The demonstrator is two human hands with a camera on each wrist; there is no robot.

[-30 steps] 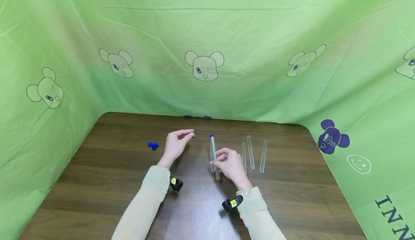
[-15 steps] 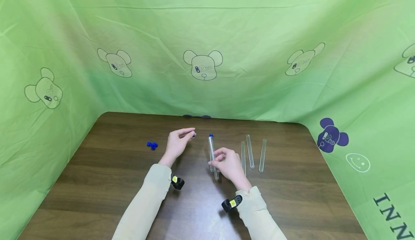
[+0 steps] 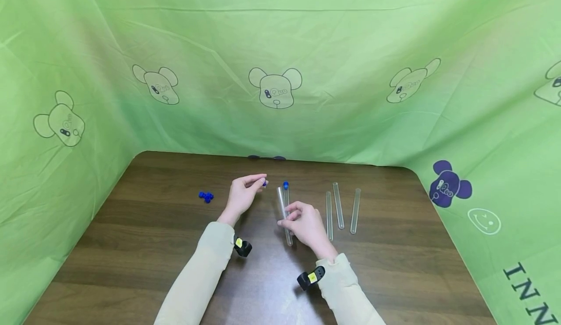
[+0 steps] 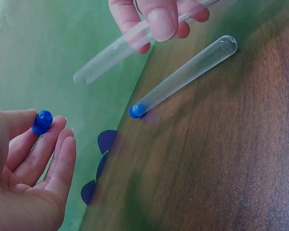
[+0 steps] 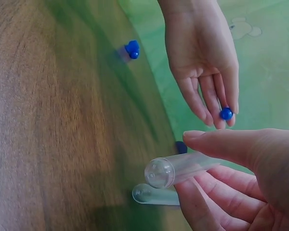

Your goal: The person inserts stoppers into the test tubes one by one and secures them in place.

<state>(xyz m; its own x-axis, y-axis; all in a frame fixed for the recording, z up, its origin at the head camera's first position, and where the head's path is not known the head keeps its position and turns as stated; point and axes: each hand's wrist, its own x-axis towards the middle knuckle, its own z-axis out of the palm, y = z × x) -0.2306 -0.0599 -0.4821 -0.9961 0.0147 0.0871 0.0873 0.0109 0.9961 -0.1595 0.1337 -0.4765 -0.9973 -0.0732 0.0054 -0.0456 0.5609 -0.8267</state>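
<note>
Tube (image 3: 282,202), clear, likely light, stiff, slick, maybe brittle; your right hand (image 3: 307,223) pinches it mid-length over the table (image 3: 131,247); grip there, gently; your left hand (image 3: 242,196) pinches a small blue cap (image 4: 42,121) left of the tube's far end; best taken by its sides.

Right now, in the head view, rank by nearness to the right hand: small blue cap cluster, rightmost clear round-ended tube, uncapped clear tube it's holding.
1. Uncapped clear tube: pinched in the right hand.
2. Rightmost clear tube: lying to that hand's right.
3. Blue cap cluster: far left, past the left hand.
</note>
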